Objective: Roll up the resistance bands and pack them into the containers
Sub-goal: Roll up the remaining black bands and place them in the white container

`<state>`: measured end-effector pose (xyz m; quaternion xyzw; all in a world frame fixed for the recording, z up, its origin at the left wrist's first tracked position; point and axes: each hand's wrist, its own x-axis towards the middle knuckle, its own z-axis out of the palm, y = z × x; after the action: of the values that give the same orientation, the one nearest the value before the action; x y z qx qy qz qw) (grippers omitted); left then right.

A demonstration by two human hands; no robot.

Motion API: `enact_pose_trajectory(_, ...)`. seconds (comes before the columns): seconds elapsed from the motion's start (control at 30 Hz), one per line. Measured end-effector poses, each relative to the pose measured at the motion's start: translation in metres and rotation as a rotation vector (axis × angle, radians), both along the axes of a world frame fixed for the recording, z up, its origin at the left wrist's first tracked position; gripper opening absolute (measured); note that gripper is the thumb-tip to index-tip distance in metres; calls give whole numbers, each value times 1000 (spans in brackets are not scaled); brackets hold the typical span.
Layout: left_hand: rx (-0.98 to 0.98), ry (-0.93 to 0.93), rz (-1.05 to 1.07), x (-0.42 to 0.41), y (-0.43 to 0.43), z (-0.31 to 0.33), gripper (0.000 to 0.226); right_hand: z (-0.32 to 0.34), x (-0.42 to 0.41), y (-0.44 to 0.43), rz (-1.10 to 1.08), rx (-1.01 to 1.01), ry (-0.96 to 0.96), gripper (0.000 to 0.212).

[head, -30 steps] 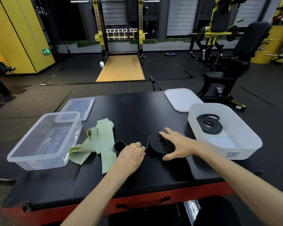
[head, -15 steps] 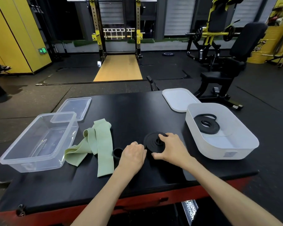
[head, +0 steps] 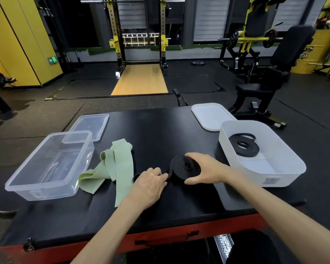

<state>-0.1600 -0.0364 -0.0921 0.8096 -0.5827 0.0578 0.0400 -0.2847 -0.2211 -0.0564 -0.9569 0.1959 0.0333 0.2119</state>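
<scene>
A black resistance band [head: 181, 166], wound into a flat coil, lies on the black table [head: 156, 130]. My right hand [head: 202, 168] grips the coil from the right, fingers over its top and thumb at its near edge. My left hand [head: 151, 182] pinches the band's loose tail at the coil's left side. A small black loop [head: 136, 177] shows just left of that hand. An unrolled green band [head: 116, 168] lies crumpled to the left. The white container [head: 286, 180] on the right holds another rolled black band [head: 244, 146]. The clear container [head: 25, 185] stands at the left.
A clear lid [head: 88, 126] lies behind the clear container and a white lid [head: 211, 116] behind the white one. The table's red front edge [head: 160, 235] runs near me. Gym machines and a rack stand beyond on the dark floor.
My right hand went from lying flat over the coil to gripping it with curled fingers. The coil is more tightly wound and its tail shorter. My left hand stayed by the tail.
</scene>
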Motion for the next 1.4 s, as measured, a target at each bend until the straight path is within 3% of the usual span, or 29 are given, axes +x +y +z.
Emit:
enact_pose_trajectory(0.47, -122, 141, 199, -18, -11, -5, 32, -31, 0, 40, -309, -146, -192, 85)
enact_pose_trajectory(0.6, -144, 186, 202, -19, -10, -5, 32, -19, 2, 29, -214, -125, -105, 88)
enact_pose_trajectory(0.7, -149, 201, 195, -20, -10, -2, 29, -9, 2, 13, -61, -95, 63, 115)
enact_pose_trajectory(0.8, -143, 226, 172, -18, -9, -1, 29, -3, 9, 1, 59, 10, 121, 122)
enact_pose_trajectory(1.03, -164, 230, 184, -17, -8, -2, 29, -8, 16, -1, 54, -147, -6, 106)
enact_pose_trajectory(1.27, -220, 257, 246, -21, -23, -2, 29, -19, 7, 20, -227, -137, -105, 97)
enact_pose_trajectory(1.4, -240, 289, 277, -22, -30, 0, 28, -21, 9, 33, -344, -141, -140, 74)
